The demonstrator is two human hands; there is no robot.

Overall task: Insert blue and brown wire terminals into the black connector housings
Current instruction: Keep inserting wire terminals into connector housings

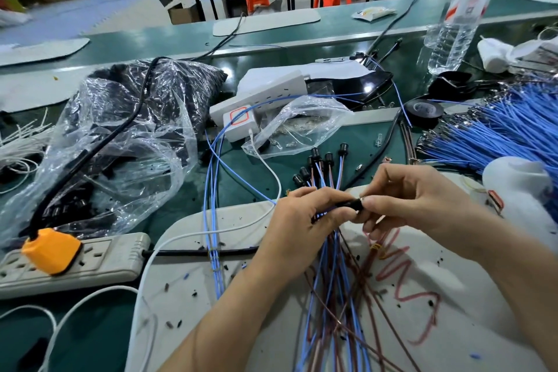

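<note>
Head camera: nearest us, a loose bundle of blue and brown wires [338, 296] fans over the white board [211, 296]. Above it our left hand [302, 220] grips the gathered wires and pinches a black connector housing [350, 205] at its fingertips. Our right hand [422, 199] pinches the housing's other end between thumb and forefinger. Just beyond the hands, several wired housings [320, 160] stand up from the bundle. To the left we see a grey power strip [75, 263] with an orange plug [51, 251], and past it a clear bag of black parts [126, 118]. Far right lie a thick blue wire bundle [489, 127], a black tape roll [422, 110], then a water bottle [459, 18].
</note>
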